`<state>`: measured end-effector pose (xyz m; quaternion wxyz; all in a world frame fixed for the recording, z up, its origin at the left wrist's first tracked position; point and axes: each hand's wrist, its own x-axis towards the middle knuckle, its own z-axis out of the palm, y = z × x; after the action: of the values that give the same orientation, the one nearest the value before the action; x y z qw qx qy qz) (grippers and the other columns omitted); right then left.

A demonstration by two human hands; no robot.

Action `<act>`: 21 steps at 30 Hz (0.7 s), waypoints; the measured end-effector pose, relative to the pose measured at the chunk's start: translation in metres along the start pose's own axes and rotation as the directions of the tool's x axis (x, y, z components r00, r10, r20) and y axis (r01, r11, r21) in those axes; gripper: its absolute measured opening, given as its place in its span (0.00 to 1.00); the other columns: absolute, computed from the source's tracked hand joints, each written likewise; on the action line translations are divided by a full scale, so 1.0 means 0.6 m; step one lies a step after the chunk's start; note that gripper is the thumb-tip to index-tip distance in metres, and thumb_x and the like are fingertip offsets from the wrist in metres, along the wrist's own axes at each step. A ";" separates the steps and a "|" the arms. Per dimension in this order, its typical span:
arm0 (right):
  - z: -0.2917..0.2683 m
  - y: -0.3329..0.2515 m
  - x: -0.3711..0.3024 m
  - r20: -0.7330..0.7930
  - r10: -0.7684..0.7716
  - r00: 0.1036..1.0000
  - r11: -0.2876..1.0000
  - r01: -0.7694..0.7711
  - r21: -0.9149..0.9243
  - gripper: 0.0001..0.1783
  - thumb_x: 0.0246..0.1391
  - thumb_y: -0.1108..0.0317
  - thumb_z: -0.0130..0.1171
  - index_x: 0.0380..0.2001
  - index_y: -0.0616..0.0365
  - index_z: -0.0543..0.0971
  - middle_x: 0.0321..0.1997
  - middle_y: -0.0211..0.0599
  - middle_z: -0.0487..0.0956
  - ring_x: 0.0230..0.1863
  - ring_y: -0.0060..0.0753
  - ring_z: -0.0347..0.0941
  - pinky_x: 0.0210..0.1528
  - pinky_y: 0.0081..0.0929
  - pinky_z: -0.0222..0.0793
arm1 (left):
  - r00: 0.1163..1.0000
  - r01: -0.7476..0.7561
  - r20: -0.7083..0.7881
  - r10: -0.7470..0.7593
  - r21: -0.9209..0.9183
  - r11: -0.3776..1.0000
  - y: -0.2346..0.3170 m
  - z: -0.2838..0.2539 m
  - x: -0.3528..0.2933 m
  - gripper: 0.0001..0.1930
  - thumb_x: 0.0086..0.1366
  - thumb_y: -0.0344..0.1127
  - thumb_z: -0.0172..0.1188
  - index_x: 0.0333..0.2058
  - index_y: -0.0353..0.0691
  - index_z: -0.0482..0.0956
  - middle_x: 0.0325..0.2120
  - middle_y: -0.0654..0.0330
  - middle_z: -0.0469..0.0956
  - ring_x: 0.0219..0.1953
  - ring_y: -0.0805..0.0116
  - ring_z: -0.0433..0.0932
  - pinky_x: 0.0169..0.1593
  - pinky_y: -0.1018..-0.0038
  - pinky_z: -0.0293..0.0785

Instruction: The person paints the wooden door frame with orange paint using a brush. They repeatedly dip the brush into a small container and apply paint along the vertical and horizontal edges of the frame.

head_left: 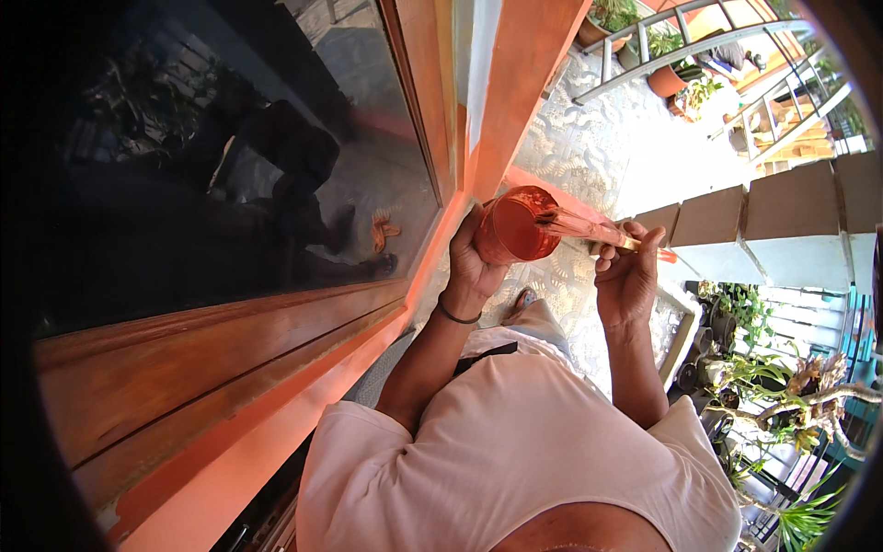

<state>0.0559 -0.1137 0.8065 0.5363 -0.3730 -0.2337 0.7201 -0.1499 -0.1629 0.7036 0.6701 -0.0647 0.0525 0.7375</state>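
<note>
Red container (501, 237), round and open-mouthed, is up in front of the chest, smeared with paint; any label on it too coated to tell. From the left: dark glass pane (230, 202) with reflections, set in a brown wooden frame (230, 354) beside orange-painted trim. Left forearm rises from the lower edge, elbow bent, dark band (457, 318) at the wrist; left hand (471, 256) grasps the container by its near left side, fingers curled round the wall, mouth tipped to the right. Brush (585, 226), red-stained, lies across to the right, bristle end at the mouth; contact with the rim cannot be told. Right hand (629, 265) is raised, wrist upright, fingers bent and pinching the brush's handle. Farther right: low wall (796, 204) with brown blocks on top, potted plants (750, 377) below it.
</note>
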 end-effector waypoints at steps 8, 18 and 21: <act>0.037 -0.001 0.054 0.022 0.101 0.995 0.968 -0.103 0.229 0.35 0.60 0.31 0.63 0.46 0.54 0.75 0.40 0.29 0.82 0.29 0.20 0.79 0.30 0.13 0.80 | 0.999 -0.036 -0.006 0.035 -0.096 0.995 0.020 -0.024 -0.023 0.14 0.74 0.46 0.64 0.49 0.44 0.86 0.56 0.55 0.84 0.60 0.57 0.81 0.67 0.48 0.75; 0.159 -0.110 0.178 0.178 -0.252 0.951 0.967 0.241 0.083 0.32 0.72 0.33 0.49 0.49 0.55 0.73 0.39 0.28 0.80 0.29 0.20 0.72 0.28 0.14 0.69 | 0.964 -0.214 0.119 0.236 -0.171 0.962 0.021 -0.044 -0.048 0.24 0.76 0.49 0.58 0.62 0.40 0.78 0.60 0.53 0.80 0.65 0.52 0.77 0.70 0.46 0.71; 0.184 -0.123 0.199 0.245 -0.218 0.945 0.976 0.206 0.074 0.32 0.70 0.35 0.53 0.48 0.57 0.75 0.36 0.29 0.80 0.27 0.18 0.71 0.26 0.13 0.68 | 0.946 -0.247 0.162 0.282 -0.205 0.947 0.011 -0.035 -0.067 0.27 0.77 0.52 0.56 0.63 0.39 0.76 0.62 0.50 0.79 0.66 0.50 0.76 0.70 0.45 0.72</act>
<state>-0.0043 0.0299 0.8941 0.5854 -0.2386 -0.3211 0.7052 -0.1521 -0.2062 0.6894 0.5578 -0.0476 -0.0707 0.8256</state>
